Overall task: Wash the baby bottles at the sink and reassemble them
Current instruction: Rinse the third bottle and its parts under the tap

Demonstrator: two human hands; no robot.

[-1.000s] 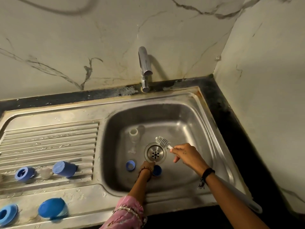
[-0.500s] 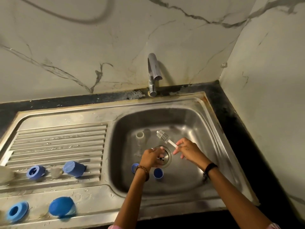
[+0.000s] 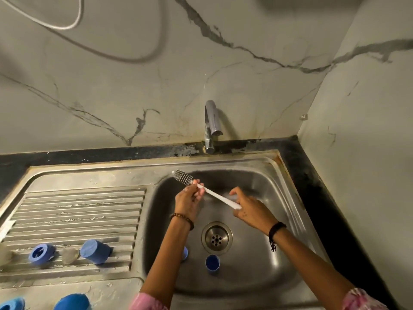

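A white bottle brush (image 3: 212, 193) with a grey bristle head hangs over the back left of the sink basin (image 3: 279, 260), bristles pointing at the rim. My left hand (image 3: 190, 201) pinches it just below the bristles. My right hand (image 3: 250, 210), blurred, holds the handle's far end. A blue cap (image 3: 212, 262) stands in the basin near the drain (image 3: 216, 238). Another blue piece (image 3: 185, 252) is mostly hidden behind my left forearm. No clear bottle shows in the basin.
On the drainboard (image 3: 73, 209) lie a blue ring (image 3: 41, 253), a clear teat (image 3: 69, 255) and a blue cap (image 3: 95, 251). Two more blue parts (image 3: 71, 302) sit at the front edge. The tap (image 3: 211, 126) stands behind the basin; a wall closes the right side.
Both hands rose from the basin floor. My left hand left the blue cap and took the brush below its bristles. The brush swung up towards the back left rim.
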